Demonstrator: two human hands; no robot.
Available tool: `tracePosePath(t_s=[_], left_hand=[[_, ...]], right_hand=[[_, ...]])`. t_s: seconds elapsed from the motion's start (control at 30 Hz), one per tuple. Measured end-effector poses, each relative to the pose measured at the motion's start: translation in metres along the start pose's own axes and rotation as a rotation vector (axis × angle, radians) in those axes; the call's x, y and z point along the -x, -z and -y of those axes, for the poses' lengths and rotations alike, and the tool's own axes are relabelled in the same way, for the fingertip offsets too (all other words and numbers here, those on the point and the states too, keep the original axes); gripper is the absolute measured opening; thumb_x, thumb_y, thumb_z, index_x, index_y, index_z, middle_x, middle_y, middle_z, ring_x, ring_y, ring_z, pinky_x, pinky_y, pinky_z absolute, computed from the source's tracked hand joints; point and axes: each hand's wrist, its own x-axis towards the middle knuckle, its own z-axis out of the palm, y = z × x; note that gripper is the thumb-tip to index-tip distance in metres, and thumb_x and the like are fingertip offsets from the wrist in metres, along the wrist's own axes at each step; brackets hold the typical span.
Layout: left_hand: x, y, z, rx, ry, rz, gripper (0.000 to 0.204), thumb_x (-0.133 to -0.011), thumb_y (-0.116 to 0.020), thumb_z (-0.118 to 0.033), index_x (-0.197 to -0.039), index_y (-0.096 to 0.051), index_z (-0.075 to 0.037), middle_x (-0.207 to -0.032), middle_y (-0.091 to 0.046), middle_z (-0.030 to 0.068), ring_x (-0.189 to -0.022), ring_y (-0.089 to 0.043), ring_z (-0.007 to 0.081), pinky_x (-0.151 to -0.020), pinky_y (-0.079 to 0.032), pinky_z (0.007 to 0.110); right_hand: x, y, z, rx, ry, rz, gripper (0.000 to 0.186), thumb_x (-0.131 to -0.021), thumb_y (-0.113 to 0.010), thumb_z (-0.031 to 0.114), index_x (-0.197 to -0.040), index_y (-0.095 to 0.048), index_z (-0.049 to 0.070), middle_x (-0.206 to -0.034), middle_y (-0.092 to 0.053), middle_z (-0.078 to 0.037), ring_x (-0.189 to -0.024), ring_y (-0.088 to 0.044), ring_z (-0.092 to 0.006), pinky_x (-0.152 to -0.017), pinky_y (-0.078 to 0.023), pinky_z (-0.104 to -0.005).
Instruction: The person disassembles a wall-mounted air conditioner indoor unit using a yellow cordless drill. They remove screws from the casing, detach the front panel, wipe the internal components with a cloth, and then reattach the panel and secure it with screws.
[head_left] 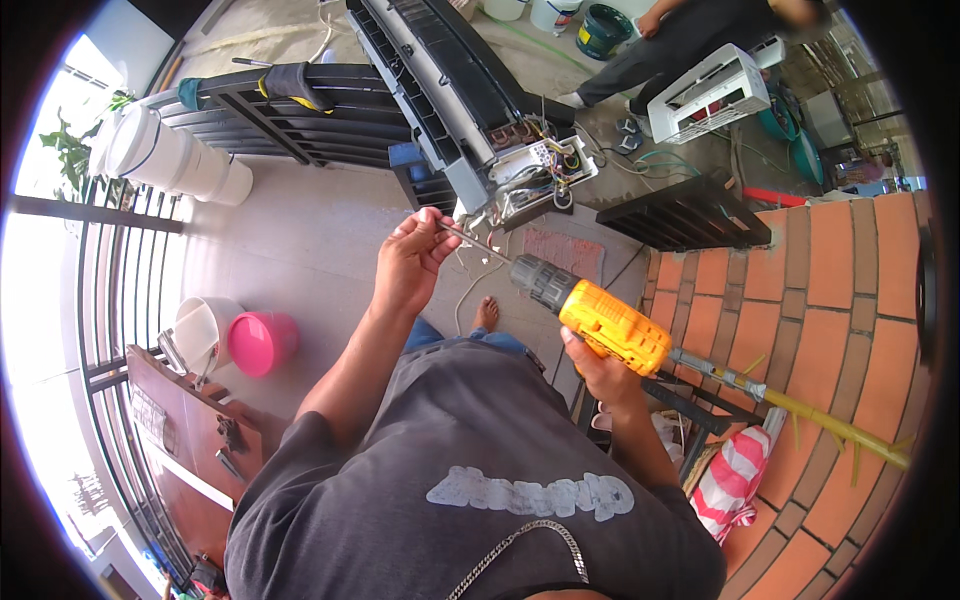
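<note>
My right hand is wrapped round the grip of a yellow and black cordless drill, held level in front of my chest. From its black chuck a long thin bit points up and to the left. The fingertips of my left hand pinch the far end of that bit; whether they also hold a small screw cannot be made out. Just beyond my hands stands an opened air conditioner indoor unit, its cover off and a wiring box with loose coloured wires exposed at the near end.
Behind the unit runs a black metal railing. White buckets stand at the left, with a pink pail below. Orange brick tiles fill the right. Another person's legs are near a white plastic cover at the back right.
</note>
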Motion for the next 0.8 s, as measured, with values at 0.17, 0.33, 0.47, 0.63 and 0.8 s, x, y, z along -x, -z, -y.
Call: tracePosePath(t_s=[0.17,0.33,0.47,0.63,0.8], left_hand=[[-0.021,-0.032,0.005,0.17,0.088,0.079,0.025,-0.118,-0.052,-0.021,-0.123,-0.063,0.001,-0.121,-0.071,0.0153,-0.11,-0.073,0.0216,-0.1,-0.062,0.034],[-0.052,-0.035,0.008,0.213,0.152,0.207,0.032,-0.114,-0.062,-0.027,-0.127,-0.064,0.002,-0.118,-0.07,0.0142,-0.104,-0.073,0.0214,-0.099,-0.061,0.034],[-0.067,-0.011,-0.002,-0.68,-0.043,-0.179,0.031,-0.099,-0.081,-0.02,-0.121,-0.07,-0.001,-0.11,-0.065,0.0082,-0.088,-0.064,0.0179,-0.082,-0.055,0.032],[-0.106,-0.002,-0.027,-1.142,-0.617,0.192,0.028,-0.093,-0.077,-0.003,-0.12,-0.079,-0.012,-0.118,-0.062,0.0094,-0.106,-0.063,0.0253,-0.09,-0.055,0.039],[-0.143,-0.015,-0.046,-1.499,-0.856,0.559,0.046,-0.086,-0.074,0.006,-0.125,-0.082,-0.017,-0.13,-0.062,0.0103,-0.124,-0.056,0.0333,-0.106,-0.049,0.045]], right_hand=[[-0.026,0.041,0.02,-0.03,-0.115,-0.023,0.023,-0.099,-0.082,0.011,-0.119,-0.076,0.003,-0.104,-0.078,-0.004,-0.09,-0.073,-0.0148,-0.082,-0.058,-0.0315],[-0.079,0.071,0.06,0.119,-0.371,0.027,0.03,-0.098,-0.083,0.016,-0.125,-0.076,0.003,-0.114,-0.081,-0.007,-0.098,-0.076,-0.0191,-0.09,-0.059,-0.035],[-0.135,0.08,0.09,0.313,-0.394,0.061,0.033,-0.096,-0.082,0.017,-0.125,-0.076,0.003,-0.113,-0.081,-0.009,-0.098,-0.077,-0.0232,-0.089,-0.058,-0.037],[-0.185,0.072,0.109,0.493,-0.274,0.199,0.036,-0.094,-0.081,0.014,-0.127,-0.074,0.001,-0.115,-0.08,-0.01,-0.1,-0.076,-0.0229,-0.09,-0.058,-0.0368],[-0.203,0.061,0.115,0.515,-0.31,0.244,0.034,-0.095,-0.081,0.012,-0.126,-0.074,0.001,-0.114,-0.08,-0.011,-0.102,-0.076,-0.0226,-0.09,-0.058,-0.037]])
